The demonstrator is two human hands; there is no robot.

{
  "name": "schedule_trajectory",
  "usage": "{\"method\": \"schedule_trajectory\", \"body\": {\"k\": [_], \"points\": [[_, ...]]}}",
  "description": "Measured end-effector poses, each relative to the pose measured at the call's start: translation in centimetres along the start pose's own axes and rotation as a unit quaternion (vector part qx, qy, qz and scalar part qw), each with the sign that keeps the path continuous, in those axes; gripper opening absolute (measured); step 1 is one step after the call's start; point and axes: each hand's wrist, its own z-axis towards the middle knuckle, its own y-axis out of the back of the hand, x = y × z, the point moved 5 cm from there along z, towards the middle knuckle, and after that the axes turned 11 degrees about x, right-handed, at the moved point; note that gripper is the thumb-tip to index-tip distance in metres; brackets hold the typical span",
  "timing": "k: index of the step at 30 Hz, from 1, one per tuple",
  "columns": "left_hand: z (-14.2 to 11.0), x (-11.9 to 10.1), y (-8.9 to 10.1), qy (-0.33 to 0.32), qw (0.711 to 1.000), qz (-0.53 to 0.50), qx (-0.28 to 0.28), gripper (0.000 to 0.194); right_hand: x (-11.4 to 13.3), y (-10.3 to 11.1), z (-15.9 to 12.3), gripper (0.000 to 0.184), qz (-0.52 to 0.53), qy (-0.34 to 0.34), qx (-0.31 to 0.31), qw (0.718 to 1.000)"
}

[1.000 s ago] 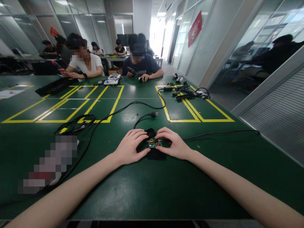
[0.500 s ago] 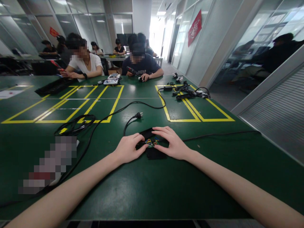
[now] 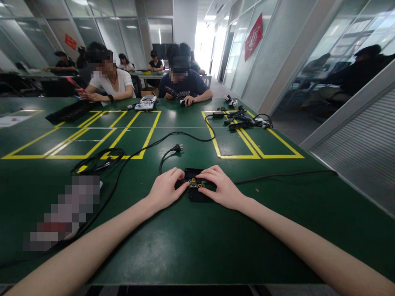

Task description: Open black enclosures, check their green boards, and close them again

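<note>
1. Desk (image 3: pixel 173 250): green; supports casing halves.
2. Right hand (image 3: pixel 224 187): fingers curved, moderately apart at circuit board's (image 3: pixel 194 185) right end; grip indeterminable.
3. Left hand (image 3: pixel 165 189): fingers narrowly spaced at its left end; grip indeterminable.
4. Black casing halves (image 3: pixel 200 196): one beyond, one nearer.
5. Circuit board: between hands.
</note>
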Motion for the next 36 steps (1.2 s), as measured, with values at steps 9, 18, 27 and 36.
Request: {"method": "schedule_trajectory", "body": {"k": [9, 18, 27, 36], "points": [[0.0, 0.1, 0.1, -0.006, 1.000, -0.024, -0.005, 0.009, 0.3, 0.1, 0.0, 0.029, -0.051, -0.033, -0.035, 0.998], [0.0, 0.2, -0.5, -0.008, 0.999, 0.023, 0.023, 0.024, 0.4, 0.2, -0.2, 0.039, -0.086, 0.028, 0.032, 0.995], [0.2, 0.6, -1.1, 0.021, 0.996, 0.076, 0.043, 0.027, 0.2, -0.2, 0.3, 0.028, -0.043, 0.024, 0.012, 0.999], [0.5, 0.7, -0.9, 0.065, 0.994, 0.051, 0.076, 0.022, -2.1, 2.5, -0.5, 0.014, -0.040, -0.002, 0.038, 0.998]]}}
